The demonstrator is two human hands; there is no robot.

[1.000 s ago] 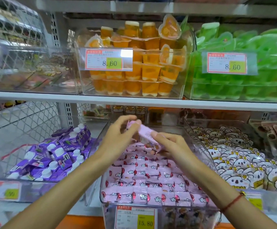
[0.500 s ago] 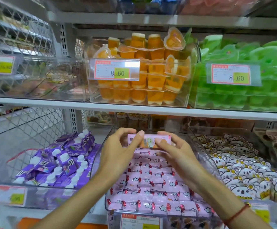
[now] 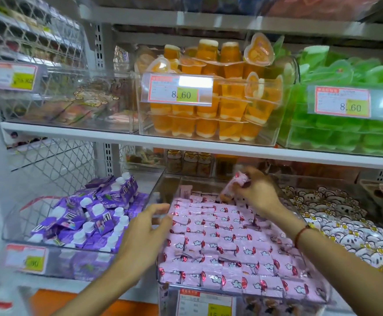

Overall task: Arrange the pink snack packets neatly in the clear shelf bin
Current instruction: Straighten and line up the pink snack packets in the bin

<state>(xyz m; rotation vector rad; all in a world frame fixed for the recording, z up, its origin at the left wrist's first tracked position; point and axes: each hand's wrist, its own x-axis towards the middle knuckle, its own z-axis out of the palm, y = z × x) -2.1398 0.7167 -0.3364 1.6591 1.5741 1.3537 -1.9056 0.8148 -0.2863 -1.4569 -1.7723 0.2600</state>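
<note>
**One hand lets go, the packet heads for the back row**

Nearest me, the left hand [image 3: 148, 233] has come off the packet it was sharing half a second ago. It now hovers low at the left wall of the clear shelf bin [image 3: 208, 287], fingers spread and relaxed, tips just at the edge of the pink rows, gripping nothing. That leaves the single pink packet [image 3: 232, 187] wholly to the right hand [image 3: 258, 190], which has swung it from lying level between both hands to tilted on end, pinched between curled fingers and thumb above the far part of the bin. To my eye the two-handed straightening is done and the placing is starting — the free hand looks ready to steady or nudge the rows.

The pink snack packets [image 3: 227, 254] fill the bin almost edge to edge in overlapping rows, each small and glossy with a white cloud-like mark and a red spot at its seam. The front rows lie flat and orderly; the back ones are harder to read, blurred by motion. One packet [image 3: 184, 193] stands upright at the far left corner, by a gap that looks unfilled.

Beyond — purple pouches [image 3: 94, 215] lie in the left-hand bin, and orange jelly cups [image 3: 211, 106] sit on the shelf above.
</note>
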